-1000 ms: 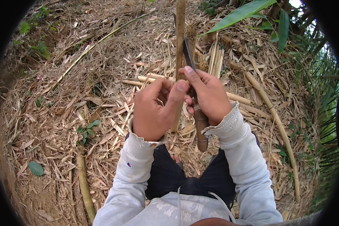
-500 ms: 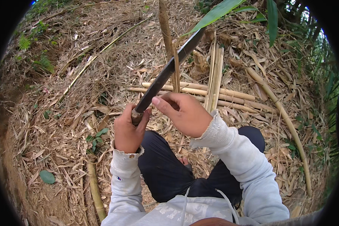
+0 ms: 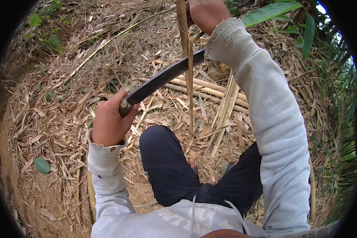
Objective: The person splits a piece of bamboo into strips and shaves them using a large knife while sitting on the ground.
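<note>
My left hand (image 3: pixel 111 121) is closed round the handle of a machete (image 3: pixel 162 79), whose dark blade slants up to the right. The blade crosses a brown upright piece of split bamboo (image 3: pixel 183 27), and a thin strip of it runs down in front of the blade. At the top edge my right hand (image 3: pixel 209 15) is raised, its curled fingers closed at the upper part of the bamboo. Some of those fingers are hidden behind it. The blade's tip is hidden behind my right sleeve.
Several bamboo poles (image 3: pixel 222 94) lie on the ground ahead, with pale split strips (image 3: pixel 228 105) beside them. Dry leaves and shavings (image 3: pixel 63 146) cover the ground. Green leaves (image 3: pixel 271 12) hang at the upper right. A long thin stem (image 3: pixel 95 53) lies at the far left.
My right hand has moved from beside the blade up to the top of the bamboo. My left hand has shifted left and up, and the machete lies flatter.
</note>
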{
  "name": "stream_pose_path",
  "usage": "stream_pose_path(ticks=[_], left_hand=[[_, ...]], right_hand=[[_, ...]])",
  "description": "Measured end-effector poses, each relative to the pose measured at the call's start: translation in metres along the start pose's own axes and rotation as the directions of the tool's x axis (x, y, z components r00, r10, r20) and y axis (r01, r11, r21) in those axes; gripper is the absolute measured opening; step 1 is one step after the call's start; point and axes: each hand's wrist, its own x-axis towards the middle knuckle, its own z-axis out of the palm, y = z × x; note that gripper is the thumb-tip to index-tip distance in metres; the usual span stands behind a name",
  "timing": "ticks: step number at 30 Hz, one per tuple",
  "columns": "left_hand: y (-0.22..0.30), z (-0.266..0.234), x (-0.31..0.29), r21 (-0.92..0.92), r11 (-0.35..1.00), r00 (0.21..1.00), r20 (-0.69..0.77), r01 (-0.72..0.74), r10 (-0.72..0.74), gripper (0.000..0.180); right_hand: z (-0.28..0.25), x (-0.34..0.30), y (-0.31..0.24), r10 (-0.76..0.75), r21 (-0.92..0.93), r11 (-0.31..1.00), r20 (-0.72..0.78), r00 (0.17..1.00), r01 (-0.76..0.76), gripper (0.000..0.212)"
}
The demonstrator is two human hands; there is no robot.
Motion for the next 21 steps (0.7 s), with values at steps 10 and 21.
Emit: stream_pose_path(ticks=[10,21], left_hand=[[0.002,-0.014,0.018,0.201,0.977,0.996,0.047,0.070,-0.081,0.019],[-0.032,0.044,0.021,0.383,0.923,0.993,0.094,0.030,-0.072,0.028]], right_hand=[[0.004,0.021,0.078,-0.349,-0.629,0.614,0.327,0.878,0.478,0.022],[-0.001,-0.008,0.152,-0.195,-0.571,0.777,0.183,0.964,0.266,0.026]])
